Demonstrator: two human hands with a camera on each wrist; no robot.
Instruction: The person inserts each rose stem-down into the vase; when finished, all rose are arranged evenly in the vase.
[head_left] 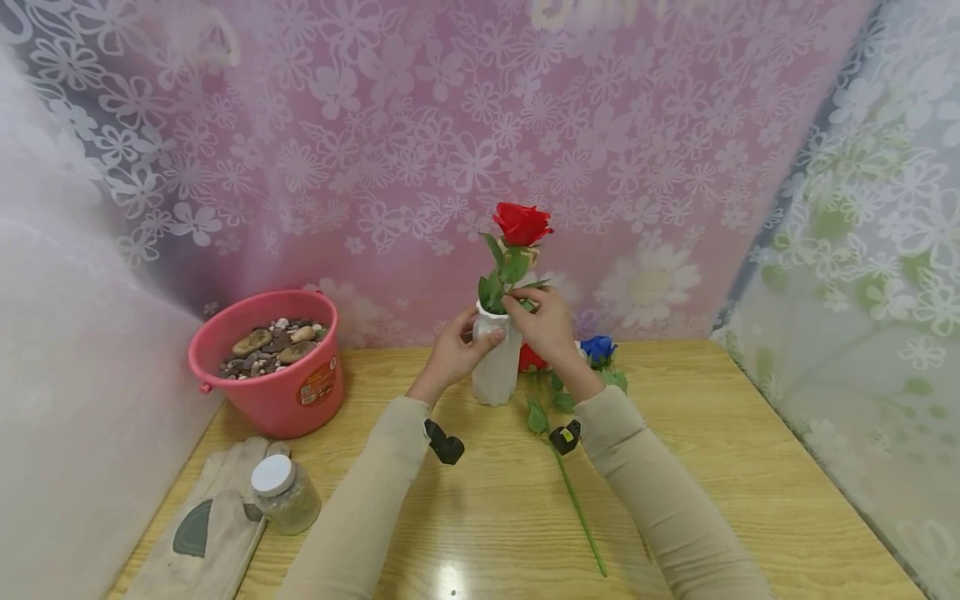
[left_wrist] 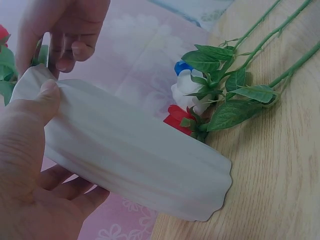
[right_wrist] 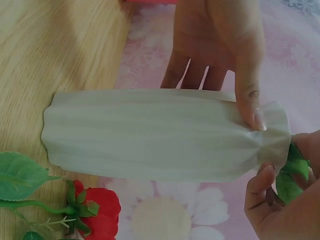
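Note:
A white ribbed vase [head_left: 495,367] stands upright on the table, and my left hand [head_left: 459,354] grips it below the rim, thumb on the near side and fingers behind. One red rose [head_left: 522,223] rises from its mouth with green leaves [head_left: 491,292] at the rim. My right hand [head_left: 551,325] pinches the rose's leafy stem just above the mouth. In the right wrist view, leaves [right_wrist: 290,185] poke out between the right fingers and the rim. The stem inside the vase is hidden.
Right of the vase lie a second red rose [left_wrist: 179,120], a white rose [left_wrist: 187,92] and a blue rose [head_left: 598,348], stems toward the near edge. At left stand a pink bucket [head_left: 285,408] of stones and a white-lidded jar [head_left: 288,500], beside gloves [head_left: 210,517].

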